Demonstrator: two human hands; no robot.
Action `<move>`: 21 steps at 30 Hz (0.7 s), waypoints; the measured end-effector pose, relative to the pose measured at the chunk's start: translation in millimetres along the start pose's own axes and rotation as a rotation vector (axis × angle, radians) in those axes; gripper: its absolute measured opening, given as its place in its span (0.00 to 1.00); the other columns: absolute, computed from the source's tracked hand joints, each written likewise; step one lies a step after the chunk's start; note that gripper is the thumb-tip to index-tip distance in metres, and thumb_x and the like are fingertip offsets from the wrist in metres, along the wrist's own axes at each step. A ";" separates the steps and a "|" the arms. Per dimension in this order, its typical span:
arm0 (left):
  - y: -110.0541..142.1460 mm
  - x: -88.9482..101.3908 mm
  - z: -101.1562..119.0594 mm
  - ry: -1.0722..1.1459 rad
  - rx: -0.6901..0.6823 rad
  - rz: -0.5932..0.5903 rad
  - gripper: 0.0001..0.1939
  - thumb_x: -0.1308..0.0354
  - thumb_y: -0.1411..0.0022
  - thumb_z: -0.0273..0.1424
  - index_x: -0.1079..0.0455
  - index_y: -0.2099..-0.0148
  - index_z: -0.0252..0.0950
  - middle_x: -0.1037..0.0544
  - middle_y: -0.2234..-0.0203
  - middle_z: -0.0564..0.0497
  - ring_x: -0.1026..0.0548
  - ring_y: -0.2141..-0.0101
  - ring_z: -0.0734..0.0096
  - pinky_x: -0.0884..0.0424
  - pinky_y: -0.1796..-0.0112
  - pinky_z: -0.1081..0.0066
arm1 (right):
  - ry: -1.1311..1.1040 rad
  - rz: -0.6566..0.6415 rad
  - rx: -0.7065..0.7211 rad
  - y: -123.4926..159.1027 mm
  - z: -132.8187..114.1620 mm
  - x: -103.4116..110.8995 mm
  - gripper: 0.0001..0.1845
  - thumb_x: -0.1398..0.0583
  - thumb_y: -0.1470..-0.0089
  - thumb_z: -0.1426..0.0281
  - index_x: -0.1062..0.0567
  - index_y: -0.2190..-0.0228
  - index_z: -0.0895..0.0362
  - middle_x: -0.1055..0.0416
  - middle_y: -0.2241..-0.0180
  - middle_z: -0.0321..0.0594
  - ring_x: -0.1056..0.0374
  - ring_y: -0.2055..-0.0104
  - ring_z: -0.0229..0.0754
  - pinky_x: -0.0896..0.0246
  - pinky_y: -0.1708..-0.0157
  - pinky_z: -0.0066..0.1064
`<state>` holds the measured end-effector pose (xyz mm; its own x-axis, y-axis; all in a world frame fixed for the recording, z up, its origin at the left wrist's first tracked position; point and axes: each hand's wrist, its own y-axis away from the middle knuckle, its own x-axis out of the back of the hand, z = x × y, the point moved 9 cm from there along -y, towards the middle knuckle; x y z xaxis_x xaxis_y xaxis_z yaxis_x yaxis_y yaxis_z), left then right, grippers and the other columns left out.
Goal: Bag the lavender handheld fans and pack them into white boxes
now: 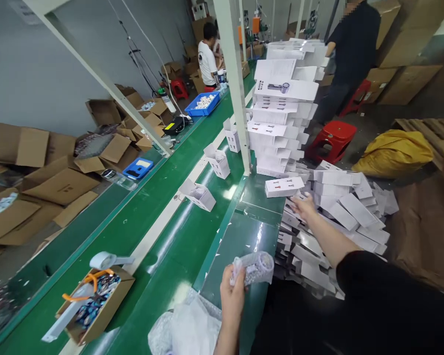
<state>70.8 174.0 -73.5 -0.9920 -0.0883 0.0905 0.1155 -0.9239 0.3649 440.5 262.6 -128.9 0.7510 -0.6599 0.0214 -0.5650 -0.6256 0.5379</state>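
Note:
My left hand (232, 292) is closed around a small item wrapped in bubble wrap (256, 267), held over the near edge of the green bench (192, 246). My right hand (302, 207) reaches out to a loose heap of flat white cartons (340, 217) at the right; its fingers rest on the cartons and lie fairly flat. One white carton (284, 186) lies just beyond that hand. A tall stack of the same cartons (281, 118) stands behind it.
Opened white boxes (198, 194) stand along the green conveyor (140, 217). A cardboard box with an orange tool (92, 301) sits near left, clear bags (188, 328) below. A white post (236, 84) rises mid-bench. Two people work far off; red stools, a yellow sack (393, 153).

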 end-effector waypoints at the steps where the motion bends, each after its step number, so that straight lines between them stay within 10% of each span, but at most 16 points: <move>1: 1.4 5.3 -5.6 0.037 0.027 0.025 0.21 0.37 0.52 0.47 0.30 0.67 0.34 0.33 0.80 0.55 0.36 0.79 0.76 0.38 0.82 0.78 | 0.018 0.049 -0.006 -23.0 -4.6 9.3 0.27 0.35 0.58 0.73 0.39 0.56 0.48 0.31 0.65 0.34 0.32 0.67 0.34 0.29 0.66 0.30; 5: 9.9 19.4 -20.5 0.160 0.112 0.060 0.20 0.36 0.53 0.46 0.31 0.70 0.34 0.35 0.81 0.56 0.36 0.80 0.77 0.41 0.85 0.79 | 0.124 0.088 0.003 -67.9 -4.9 12.7 0.19 0.34 0.61 0.70 0.36 0.67 0.54 0.31 0.65 0.39 0.32 0.62 0.39 0.30 0.64 0.34; 10: 20.2 51.2 -18.9 0.216 0.113 0.139 0.20 0.35 0.53 0.45 0.32 0.69 0.33 0.35 0.80 0.57 0.37 0.81 0.79 0.41 0.85 0.79 | 0.302 0.103 0.210 -38.7 -10.4 16.0 0.14 0.33 0.62 0.66 0.31 0.76 0.59 0.37 0.51 0.51 0.41 0.45 0.51 0.40 0.49 0.40; 15: 28.6 101.1 -16.6 0.453 0.107 0.282 0.20 0.33 0.56 0.40 0.34 0.65 0.34 0.33 0.79 0.58 0.36 0.81 0.81 0.45 0.87 0.81 | 0.725 -0.409 0.903 80.3 -32.4 -66.2 0.11 0.34 0.58 0.63 0.25 0.79 0.58 0.50 0.40 0.45 0.54 0.38 0.57 0.60 0.38 0.48; 21: 41.2 143.9 6.7 0.739 -0.012 0.415 0.21 0.31 0.60 0.35 0.36 0.65 0.34 0.34 0.79 0.60 0.38 0.84 0.84 0.50 0.89 0.83 | 0.784 -1.044 1.141 230.2 36.4 -176.7 0.14 0.36 0.54 0.65 0.25 0.64 0.56 0.45 0.45 0.50 0.48 0.42 0.56 0.51 0.43 0.49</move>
<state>-66.9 125.7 -39.3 -0.6486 -0.6378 -0.4153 0.4810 -0.7664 0.4257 165.3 220.0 -39.5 0.7060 0.3077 0.6379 0.5502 -0.8055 -0.2203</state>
